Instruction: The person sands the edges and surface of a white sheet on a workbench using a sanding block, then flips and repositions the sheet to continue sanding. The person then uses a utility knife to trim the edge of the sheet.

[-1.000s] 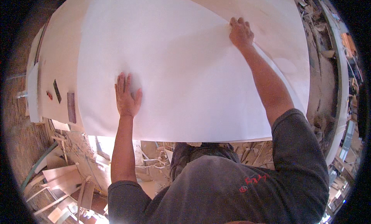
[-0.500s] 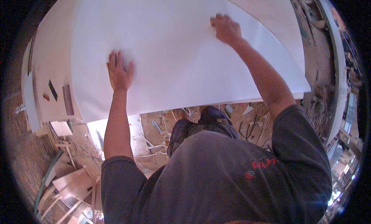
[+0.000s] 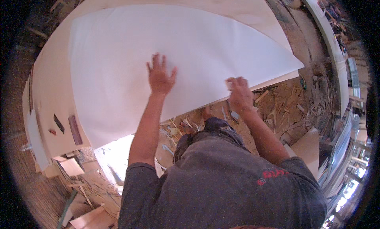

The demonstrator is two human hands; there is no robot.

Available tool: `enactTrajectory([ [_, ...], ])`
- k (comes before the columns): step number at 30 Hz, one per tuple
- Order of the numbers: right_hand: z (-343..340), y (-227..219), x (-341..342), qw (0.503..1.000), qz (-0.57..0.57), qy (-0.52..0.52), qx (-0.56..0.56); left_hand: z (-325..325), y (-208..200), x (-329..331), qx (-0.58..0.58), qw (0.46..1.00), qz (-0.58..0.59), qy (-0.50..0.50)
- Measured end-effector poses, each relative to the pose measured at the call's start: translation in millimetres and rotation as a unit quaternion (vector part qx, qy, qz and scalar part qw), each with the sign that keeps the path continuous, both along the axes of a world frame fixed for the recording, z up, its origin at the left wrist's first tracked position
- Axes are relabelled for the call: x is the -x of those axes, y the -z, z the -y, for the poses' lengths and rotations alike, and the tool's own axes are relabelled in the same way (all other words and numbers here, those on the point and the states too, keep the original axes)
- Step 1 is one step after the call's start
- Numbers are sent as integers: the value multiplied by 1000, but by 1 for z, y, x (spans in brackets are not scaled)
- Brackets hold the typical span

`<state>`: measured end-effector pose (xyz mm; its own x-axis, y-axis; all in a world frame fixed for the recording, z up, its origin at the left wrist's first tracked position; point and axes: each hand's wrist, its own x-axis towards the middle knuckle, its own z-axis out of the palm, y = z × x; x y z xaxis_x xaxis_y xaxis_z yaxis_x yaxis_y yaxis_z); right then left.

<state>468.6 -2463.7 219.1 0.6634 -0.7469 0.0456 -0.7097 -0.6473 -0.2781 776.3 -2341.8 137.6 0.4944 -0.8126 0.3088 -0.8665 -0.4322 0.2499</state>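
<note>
Your white sheet lies across the pale worktop, its long axis running left to right and slanting away from you toward the right, where it tapers to a corner pointing right. Your left hand is palm down at the sheet's middle, fingers spread wide. Your right hand is by the near edge, fingers curled (blur hides whether they grip anything, so I cannot tell). Left of the sheet, a brown block and a dark strip lie on the worktop.
</note>
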Motion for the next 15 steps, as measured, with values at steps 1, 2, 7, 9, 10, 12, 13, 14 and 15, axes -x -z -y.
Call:
enactTrajectory([
  [1,1,16,-6,999,-24,-15,-15,20,6,18,-24,999,19,37],
  [2,-1,27,-14,995,-12,-97,33,33,7,29,-15,999,5,37],
  [7,5,49,-45,980,27,-165,105,45,-7,45,-43,998,-50,22],
  [9,39,49,-71,982,1,-141,129,44,-9,44,-51,997,-55,19],
  [10,57,51,-87,982,-11,-127,139,42,-8,42,-57,997,-55,18],
  [12,105,59,-118,987,-9,-94,127,44,-9,42,-63,996,-61,17],
  [13,128,58,-135,988,-18,-83,126,42,-13,44,-67,996,-65,12],
  [14,152,53,-151,989,-29,-70,127,42,-15,46,-70,995,-69,8],
  [15,177,53,-166,988,-44,-69,128,42,-15,46,-73,995,-69,8],
])
